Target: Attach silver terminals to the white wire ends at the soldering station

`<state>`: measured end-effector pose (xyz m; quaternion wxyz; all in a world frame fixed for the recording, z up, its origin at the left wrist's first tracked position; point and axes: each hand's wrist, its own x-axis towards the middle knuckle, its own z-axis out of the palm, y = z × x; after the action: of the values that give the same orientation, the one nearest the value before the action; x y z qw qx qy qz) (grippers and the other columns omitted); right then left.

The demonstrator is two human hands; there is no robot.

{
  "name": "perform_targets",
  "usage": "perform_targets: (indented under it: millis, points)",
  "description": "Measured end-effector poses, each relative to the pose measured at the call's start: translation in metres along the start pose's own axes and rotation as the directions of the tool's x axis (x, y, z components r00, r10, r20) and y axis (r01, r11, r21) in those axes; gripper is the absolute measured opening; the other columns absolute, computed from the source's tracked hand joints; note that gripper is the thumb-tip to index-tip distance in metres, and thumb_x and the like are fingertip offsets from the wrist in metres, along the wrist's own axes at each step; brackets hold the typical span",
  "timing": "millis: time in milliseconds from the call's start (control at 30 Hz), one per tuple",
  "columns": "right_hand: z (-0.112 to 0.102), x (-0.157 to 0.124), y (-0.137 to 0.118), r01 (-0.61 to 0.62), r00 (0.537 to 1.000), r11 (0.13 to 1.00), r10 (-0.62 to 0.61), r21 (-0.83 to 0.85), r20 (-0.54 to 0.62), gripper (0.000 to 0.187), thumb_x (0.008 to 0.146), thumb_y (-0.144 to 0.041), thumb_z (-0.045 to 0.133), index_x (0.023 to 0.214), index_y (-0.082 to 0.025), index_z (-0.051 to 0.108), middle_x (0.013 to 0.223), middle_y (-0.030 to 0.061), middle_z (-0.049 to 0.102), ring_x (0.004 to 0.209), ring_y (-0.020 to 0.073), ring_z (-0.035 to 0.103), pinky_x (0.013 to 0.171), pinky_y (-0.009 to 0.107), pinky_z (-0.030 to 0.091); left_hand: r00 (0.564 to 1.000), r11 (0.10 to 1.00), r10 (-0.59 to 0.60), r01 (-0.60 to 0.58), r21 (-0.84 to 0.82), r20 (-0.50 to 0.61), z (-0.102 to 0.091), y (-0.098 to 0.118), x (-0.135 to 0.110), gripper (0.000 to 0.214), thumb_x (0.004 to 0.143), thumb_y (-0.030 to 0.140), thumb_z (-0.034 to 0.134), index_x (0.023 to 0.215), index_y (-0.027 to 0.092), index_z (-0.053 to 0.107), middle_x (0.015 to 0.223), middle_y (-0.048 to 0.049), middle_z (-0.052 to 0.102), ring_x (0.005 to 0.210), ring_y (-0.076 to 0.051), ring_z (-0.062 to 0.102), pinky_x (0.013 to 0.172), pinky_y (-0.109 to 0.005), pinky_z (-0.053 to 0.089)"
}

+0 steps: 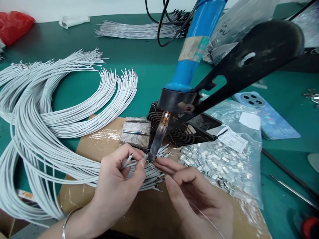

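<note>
My left hand pinches a white cable between thumb and fingers, with its end close under the tip of a soldering iron. The iron has a blue handle and points downward in a black stand. My right hand is closed on a thin solder wire, which trails toward the lower right. Its fingertips are beside the iron's tip. The exact contact at the tip is too small to make out. Behind and below my left hand lies a large bundle of white cables.
Cardboard covers the green table under my hands. A tip-cleaning block stands behind my left hand. To the right lie a clear bag of small metal parts, a phone and tweezers. More thin wires lie at the back.
</note>
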<state>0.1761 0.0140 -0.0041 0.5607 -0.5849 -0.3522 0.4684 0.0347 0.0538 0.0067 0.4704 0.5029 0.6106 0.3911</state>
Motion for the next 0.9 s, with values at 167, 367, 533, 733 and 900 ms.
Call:
perform_targets:
  millis: [167, 367, 533, 733, 900]
  points:
    - [0.0044, -0.0014, -0.0053, -0.060, 0.996, 0.998, 0.061, 0.014, -0.068, 0.024, 0.094, -0.019, 0.073, 0.071, -0.025, 0.065, 0.113, 0.0010, 0.086, 0.106, 0.0154, 0.083, 0.094, 0.017, 0.062, 1.000, 1.000, 0.011, -0.012, -0.013, -0.010, 0.0000, 0.0016, 0.0015, 0.013, 0.088, 0.015, 0.065, 0.077, 0.022, 0.065, 0.085, 0.0009, 0.074, 0.057, -0.010, 0.046, 0.049, -0.024, 0.029]
    - [0.0024, -0.0022, -0.0059, -0.068, 0.996, 0.998, 0.068, 0.001, -0.056, 0.025, 0.093, -0.019, 0.074, 0.070, -0.024, 0.065, 0.114, 0.0053, 0.085, 0.104, 0.0202, 0.083, 0.091, 0.023, 0.066, 1.000, 1.000, 0.018, -0.018, -0.023, -0.017, -0.0001, 0.0032, -0.0004, 0.013, 0.088, 0.015, 0.067, 0.077, 0.022, 0.065, 0.087, -0.0006, 0.075, 0.062, -0.012, 0.054, 0.051, -0.024, 0.032]
    - [0.0013, -0.0026, -0.0050, -0.062, 0.997, 0.998, 0.062, -0.002, -0.051, 0.025, 0.093, -0.021, 0.075, 0.071, -0.025, 0.065, 0.113, 0.0048, 0.085, 0.105, 0.0204, 0.083, 0.092, 0.024, 0.066, 1.000, 1.000, 0.011, -0.011, -0.017, -0.014, -0.0012, 0.0039, -0.0001, 0.012, 0.089, 0.016, 0.067, 0.078, 0.022, 0.066, 0.088, -0.0003, 0.075, 0.056, -0.010, 0.047, 0.048, -0.025, 0.028]
    - [0.0017, -0.0027, -0.0050, -0.033, 0.998, 0.999, 0.033, -0.006, -0.051, 0.024, 0.093, -0.019, 0.075, 0.071, -0.023, 0.066, 0.113, 0.0066, 0.085, 0.101, 0.0210, 0.084, 0.092, 0.026, 0.066, 1.000, 1.000, 0.021, -0.021, -0.019, -0.004, -0.0017, 0.0066, 0.0007, 0.013, 0.086, 0.015, 0.068, 0.076, 0.021, 0.065, 0.082, 0.0000, 0.074, 0.058, -0.011, 0.051, 0.049, -0.023, 0.033]
    - [0.0015, -0.0026, -0.0034, -0.042, 0.998, 0.999, 0.040, -0.022, -0.052, 0.025, 0.093, -0.022, 0.076, 0.071, -0.023, 0.066, 0.115, 0.0068, 0.085, 0.104, 0.0210, 0.083, 0.091, 0.024, 0.066, 1.000, 0.999, 0.024, -0.024, -0.023, -0.008, -0.0018, 0.0088, 0.0006, 0.013, 0.085, 0.014, 0.069, 0.075, 0.021, 0.065, 0.080, -0.0008, 0.074, 0.068, -0.014, 0.063, 0.052, -0.021, 0.039]
